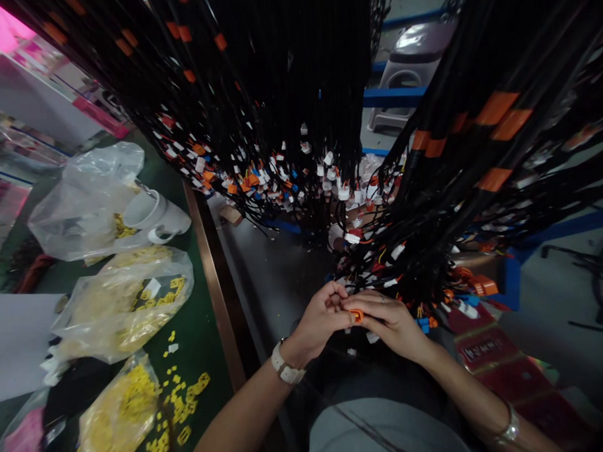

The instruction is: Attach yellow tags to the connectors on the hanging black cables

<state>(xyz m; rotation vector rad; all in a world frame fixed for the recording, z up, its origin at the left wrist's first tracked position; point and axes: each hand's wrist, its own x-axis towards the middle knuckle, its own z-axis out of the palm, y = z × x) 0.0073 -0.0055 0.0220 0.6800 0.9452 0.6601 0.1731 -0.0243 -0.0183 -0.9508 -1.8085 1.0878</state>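
Note:
My left hand (322, 321) and my right hand (391, 318) meet in front of my body, fingers closed around a small orange connector (357, 316). Its open end shows between my fingertips, with a bit of yellow inside. Fingers cover the rest of it. Just beyond my hands hangs a thick bundle of black wire harnesses (420, 235), ending in white, orange and blue connectors. A blue connector (423, 324) dangles beside my right hand.
On the green table (206, 341) at left lie plastic bags (130, 298) of yellow parts, loose yellow pieces (176, 402) and a white mug (157, 211). More harnesses (287, 88) hang ahead from a blue frame. A grey stool (409, 70) stands behind; a red mat (504, 364) lies at right.

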